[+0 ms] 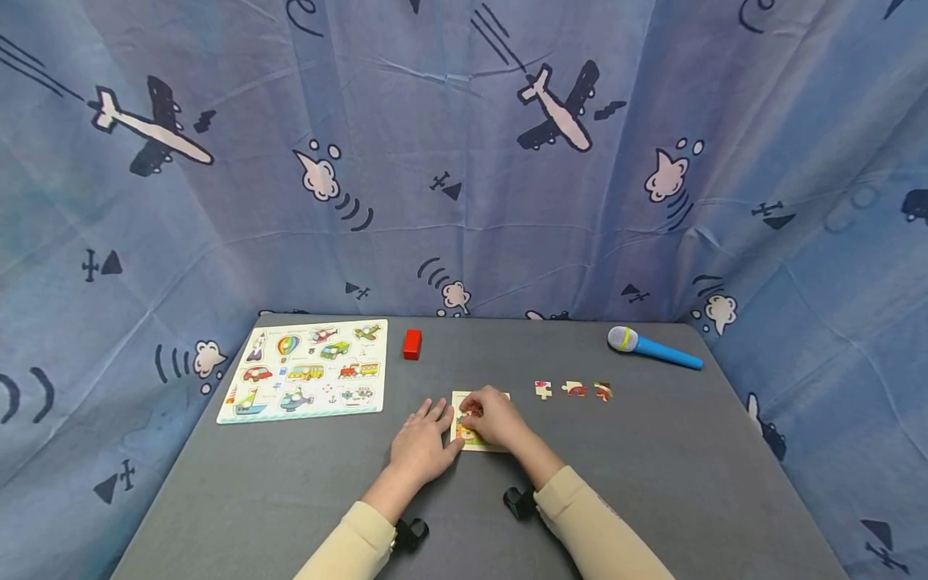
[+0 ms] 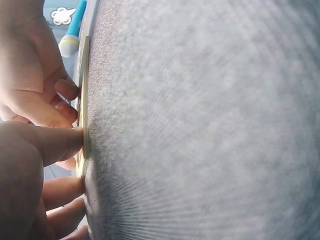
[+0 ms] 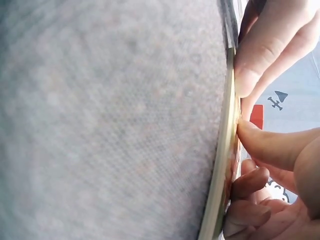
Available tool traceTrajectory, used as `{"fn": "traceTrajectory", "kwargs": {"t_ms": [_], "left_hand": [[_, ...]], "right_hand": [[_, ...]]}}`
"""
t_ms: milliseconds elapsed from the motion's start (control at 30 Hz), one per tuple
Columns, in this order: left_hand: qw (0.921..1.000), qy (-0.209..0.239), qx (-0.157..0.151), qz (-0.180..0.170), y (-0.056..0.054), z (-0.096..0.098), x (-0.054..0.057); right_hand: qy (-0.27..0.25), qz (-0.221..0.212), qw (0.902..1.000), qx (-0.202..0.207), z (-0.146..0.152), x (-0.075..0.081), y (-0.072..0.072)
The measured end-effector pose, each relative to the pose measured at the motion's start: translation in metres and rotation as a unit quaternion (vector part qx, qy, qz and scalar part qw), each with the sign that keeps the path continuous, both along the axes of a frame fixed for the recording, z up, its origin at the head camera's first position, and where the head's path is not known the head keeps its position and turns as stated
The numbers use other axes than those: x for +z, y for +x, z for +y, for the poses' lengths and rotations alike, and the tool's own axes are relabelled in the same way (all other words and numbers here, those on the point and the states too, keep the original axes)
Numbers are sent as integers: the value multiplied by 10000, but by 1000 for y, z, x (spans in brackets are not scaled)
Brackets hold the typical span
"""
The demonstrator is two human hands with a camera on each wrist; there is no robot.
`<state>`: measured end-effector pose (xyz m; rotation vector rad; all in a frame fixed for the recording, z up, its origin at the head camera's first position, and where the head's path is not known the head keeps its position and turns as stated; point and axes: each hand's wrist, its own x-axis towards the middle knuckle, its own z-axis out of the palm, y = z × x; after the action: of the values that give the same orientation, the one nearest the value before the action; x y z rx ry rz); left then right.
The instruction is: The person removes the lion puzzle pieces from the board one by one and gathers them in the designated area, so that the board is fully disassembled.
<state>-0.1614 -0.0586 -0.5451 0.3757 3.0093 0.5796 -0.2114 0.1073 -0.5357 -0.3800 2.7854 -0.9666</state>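
Note:
A small jigsaw board (image 1: 487,448) with a cream rim and a colourful picture lies flat on the grey table. My left hand (image 1: 420,447) rests at its left side, fingers spread and fairly straight, thumb by the near left corner. Over the board's upper middle, my right hand (image 1: 496,417) has curled fingers and pinches a reddish-brown puzzle piece (image 1: 474,410) at the board's surface; the hand hides much of the picture. From the right wrist view, the thumb (image 3: 255,140) touches the top of the board. Several loose puzzle pieces (image 1: 576,389) lie in a row to the right.
Back left lies a large picture board (image 1: 304,372) of vehicles. A red block (image 1: 412,345) stands beside it, beyond my left hand. A blue toy microphone (image 1: 660,350) lies at the back right. Patterned blue cloth (image 1: 464,161) hangs behind the table (image 1: 652,483).

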Motion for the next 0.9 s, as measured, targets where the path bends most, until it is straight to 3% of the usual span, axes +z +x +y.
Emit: {"fn": "traceTrajectory", "kwargs": {"t_ms": [433,667,900], "left_hand": [[10000,-50,-30,-25,0,0,2],[9999,-113,-31,-44,-1,0,1],[10000,-74,-29,-39,-1,-1,0]], "right_hand": [[-430,-44,9990,-113,2,3,-4],[-1055,-249,9936,-330,6,-2,-8],[-830,-440,9955,-101,8,2,-7]]}}
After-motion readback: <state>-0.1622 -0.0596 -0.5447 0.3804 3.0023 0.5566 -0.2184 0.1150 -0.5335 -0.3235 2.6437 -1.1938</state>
